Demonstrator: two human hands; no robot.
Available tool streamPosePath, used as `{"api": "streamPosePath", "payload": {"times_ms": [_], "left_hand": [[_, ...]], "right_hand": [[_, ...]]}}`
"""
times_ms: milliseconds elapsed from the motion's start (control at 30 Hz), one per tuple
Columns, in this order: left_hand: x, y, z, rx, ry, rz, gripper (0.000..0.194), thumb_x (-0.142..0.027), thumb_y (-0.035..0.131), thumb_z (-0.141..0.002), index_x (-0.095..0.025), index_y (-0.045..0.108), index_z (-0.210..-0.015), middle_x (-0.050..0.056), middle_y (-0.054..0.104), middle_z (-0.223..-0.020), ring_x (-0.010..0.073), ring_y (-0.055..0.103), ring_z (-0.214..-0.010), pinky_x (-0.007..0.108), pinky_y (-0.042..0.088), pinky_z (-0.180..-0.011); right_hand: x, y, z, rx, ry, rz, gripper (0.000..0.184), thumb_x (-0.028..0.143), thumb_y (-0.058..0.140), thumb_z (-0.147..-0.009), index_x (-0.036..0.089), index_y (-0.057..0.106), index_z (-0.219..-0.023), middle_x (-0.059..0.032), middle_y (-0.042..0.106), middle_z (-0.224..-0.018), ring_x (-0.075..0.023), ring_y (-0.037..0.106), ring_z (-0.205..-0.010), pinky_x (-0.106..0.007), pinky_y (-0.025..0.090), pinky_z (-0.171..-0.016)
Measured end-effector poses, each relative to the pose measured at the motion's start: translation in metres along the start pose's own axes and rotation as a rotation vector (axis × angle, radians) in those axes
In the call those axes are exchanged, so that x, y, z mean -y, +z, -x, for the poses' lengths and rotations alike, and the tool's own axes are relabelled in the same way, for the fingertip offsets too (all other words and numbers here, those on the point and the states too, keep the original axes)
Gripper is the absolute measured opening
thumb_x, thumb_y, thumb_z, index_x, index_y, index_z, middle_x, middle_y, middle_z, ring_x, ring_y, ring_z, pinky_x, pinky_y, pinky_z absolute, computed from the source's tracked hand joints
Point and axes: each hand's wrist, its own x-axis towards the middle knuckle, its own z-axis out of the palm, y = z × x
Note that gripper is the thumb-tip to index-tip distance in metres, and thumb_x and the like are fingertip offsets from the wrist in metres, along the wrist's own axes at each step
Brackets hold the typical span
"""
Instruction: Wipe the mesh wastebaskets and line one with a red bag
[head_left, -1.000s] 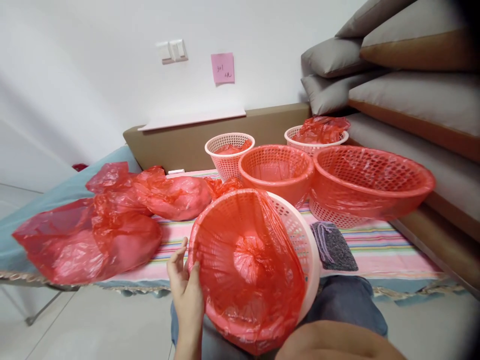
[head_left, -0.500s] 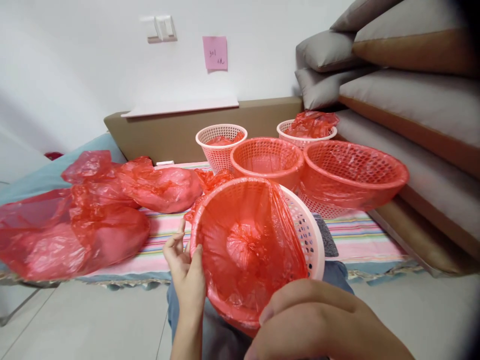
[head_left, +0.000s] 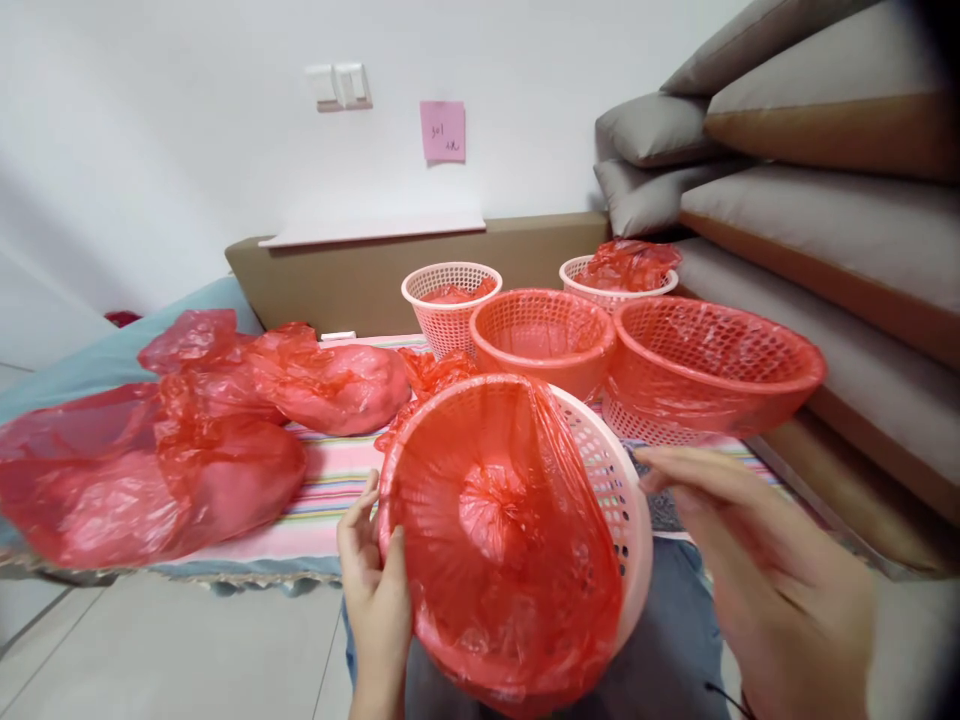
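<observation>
A pale pink plastic basket (head_left: pixel 626 490) rests tilted on my lap, its mouth towards me. A red plastic bag (head_left: pixel 502 530) lines most of it, stretched over the left and lower rim, with the right rim bare. My left hand (head_left: pixel 373 590) grips the left rim, thumb on the bag, fingers behind. My right hand (head_left: pixel 765 570) hovers to the right of the basket with fingers stretched out towards its rim, holding nothing.
Several other baskets lined with red bags (head_left: pixel 709 365) stand on a striped cloth (head_left: pixel 330 490) over a low table. Loose red bags (head_left: pixel 172 440) lie piled at the left. A dark cloth (head_left: pixel 664 505) lies behind the basket. Grey cushions (head_left: pixel 817 210) are stacked at the right.
My right hand has come up from the lower edge and moved to the basket's right side, fingers extended. The left hand has stayed on the rim.
</observation>
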Motion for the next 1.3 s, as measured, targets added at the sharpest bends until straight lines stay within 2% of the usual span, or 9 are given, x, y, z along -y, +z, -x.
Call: {"api": "streamPosePath", "payload": {"times_ms": [100, 233, 367, 500, 700, 900, 1067, 1200, 1300], "left_hand": [[-0.001, -0.002, 0.006, -0.019, 0.013, -0.001, 0.034, -0.028, 0.068, -0.085, -0.028, 0.059, -0.118, 0.007, 0.055, -0.143, 0.0215, 0.048, -0.136, 0.035, 0.036, -0.115], [0.000, -0.003, 0.012, -0.038, 0.018, 0.000, 0.032, -0.027, 0.069, -0.085, -0.026, 0.059, -0.116, 0.008, 0.056, -0.142, 0.0226, 0.047, -0.137, 0.036, 0.035, -0.115], [0.002, -0.003, 0.013, -0.059, 0.042, 0.003, 0.031, -0.024, 0.069, -0.085, -0.025, 0.059, -0.115, 0.009, 0.058, -0.140, 0.0221, 0.051, -0.134, 0.038, 0.033, -0.117], [0.002, -0.003, 0.015, -0.073, 0.035, 0.024, 0.033, -0.021, 0.069, -0.084, -0.024, 0.058, -0.115, 0.010, 0.056, -0.143, 0.0210, 0.050, -0.135, 0.037, 0.032, -0.118], [0.005, -0.008, 0.017, -0.094, 0.009, 0.013, 0.034, -0.022, 0.070, -0.085, -0.024, 0.058, -0.116, 0.010, 0.054, -0.144, 0.0230, 0.048, -0.137, 0.040, 0.034, -0.116], [0.011, -0.011, 0.014, -0.067, 0.046, 0.022, 0.036, -0.020, 0.069, -0.084, -0.024, 0.057, -0.118, 0.009, 0.055, -0.142, 0.0227, 0.046, -0.138, 0.042, 0.031, -0.119], [0.013, -0.011, 0.012, -0.067, 0.027, 0.023, 0.038, -0.020, 0.070, -0.083, -0.025, 0.057, -0.118, 0.009, 0.054, -0.144, 0.0233, 0.045, -0.139, 0.042, 0.031, -0.118], [0.013, -0.010, 0.012, -0.067, -0.020, 0.005, 0.038, -0.023, 0.070, -0.083, -0.025, 0.058, -0.118, 0.009, 0.056, -0.140, 0.0236, 0.048, -0.135, 0.042, 0.031, -0.118], [0.014, -0.010, 0.011, -0.063, -0.039, 0.004, 0.037, -0.025, 0.070, -0.083, -0.025, 0.059, -0.119, 0.009, 0.056, -0.141, 0.0240, 0.048, -0.135, 0.043, 0.031, -0.118]], "right_hand": [[-0.020, 0.005, -0.002, -0.012, -0.010, 0.149, 0.019, 0.034, 0.057, -0.093, 0.029, 0.069, -0.106, -0.0014, 0.072, -0.103, -0.0214, 0.068, -0.091, -0.036, 0.053, -0.080], [-0.042, 0.012, 0.019, 0.075, -0.046, 0.301, 0.015, 0.038, 0.058, -0.094, 0.026, 0.068, -0.094, -0.0024, 0.068, -0.099, -0.0220, 0.063, -0.096, -0.038, 0.048, -0.086], [-0.043, 0.027, 0.037, 0.111, 0.022, 0.384, 0.020, 0.043, 0.065, -0.088, 0.023, 0.066, -0.086, -0.0048, 0.062, -0.091, -0.0247, 0.057, -0.087, -0.041, 0.045, -0.081], [-0.038, 0.039, 0.039, 0.128, 0.075, 0.395, 0.016, 0.032, 0.058, -0.090, 0.022, 0.063, -0.079, -0.0045, 0.059, -0.087, -0.0232, 0.054, -0.083, -0.039, 0.043, -0.078], [-0.042, 0.024, 0.034, 0.053, 0.100, 0.229, 0.014, 0.026, 0.055, -0.092, 0.022, 0.061, -0.079, -0.0025, 0.057, -0.089, -0.0157, 0.055, -0.077, -0.030, 0.041, -0.066], [-0.048, 0.012, 0.036, 0.052, 0.068, 0.167, 0.013, 0.024, 0.057, -0.091, 0.022, 0.061, -0.079, -0.0046, 0.060, -0.095, -0.0177, 0.061, -0.087, -0.030, 0.046, -0.079], [-0.060, 0.012, 0.042, -0.008, 0.254, -0.028, 0.020, 0.029, 0.060, -0.088, 0.021, 0.058, -0.070, -0.0052, 0.061, -0.092, -0.0171, 0.060, -0.084, -0.027, 0.047, -0.072], [-0.073, 0.021, 0.044, -0.075, 0.422, -0.263, 0.023, 0.035, 0.064, -0.083, 0.020, 0.056, -0.067, -0.0034, 0.062, -0.083, -0.0148, 0.056, -0.072, -0.025, 0.046, -0.065], [-0.082, 0.030, 0.045, -0.061, 0.511, -0.375, 0.022, 0.036, 0.066, -0.078, 0.020, 0.056, -0.066, -0.0019, 0.061, -0.075, -0.0144, 0.054, -0.065, -0.024, 0.044, -0.059]]}}
